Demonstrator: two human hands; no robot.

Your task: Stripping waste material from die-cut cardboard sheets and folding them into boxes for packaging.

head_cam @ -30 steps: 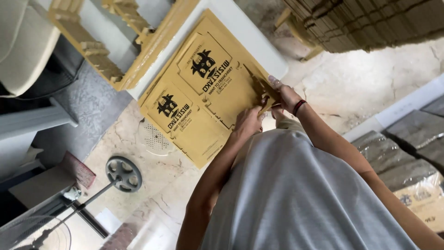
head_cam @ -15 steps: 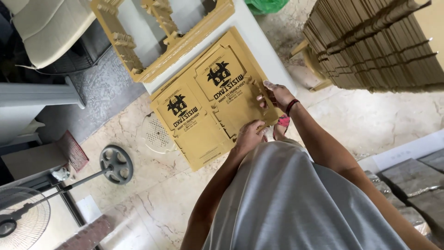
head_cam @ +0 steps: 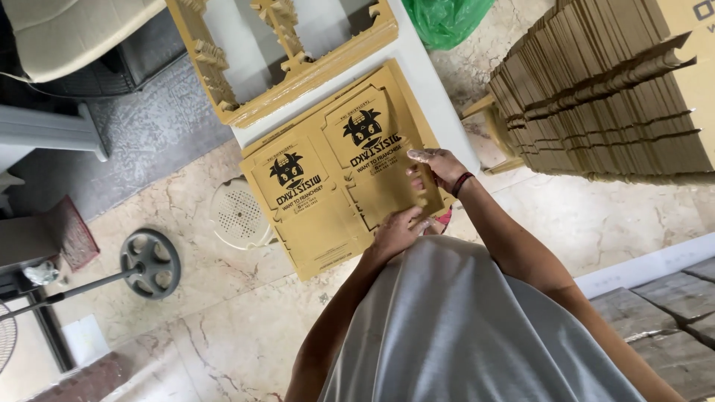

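Resting flat on the white tabletop (head_cam: pixel 439 89), the printed die-cut cardboard sheet (head_cam: pixel 335 179) overhangs the tabletop's near edge. The left hand (head_cam: pixel 397 231) presses open-fingered on the sheet's near part; the right hand (head_cam: pixel 439 165) pinches its right flap. A punched-out cardboard frame (head_cam: pixel 298 74) lies beyond. A tall stack of flat cardboard (head_cam: pixel 611 89) stands right. Marble floor (head_cam: pixel 223 327), a white stool (head_cam: pixel 237 214) and a fan base (head_cam: pixel 151 263) lie below.

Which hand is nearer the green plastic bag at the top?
Right. The right hand rests on the far side of the printed cardboard sheet, closer to the green plastic bag. The left hand presses the sheet's near edge, farther from it.
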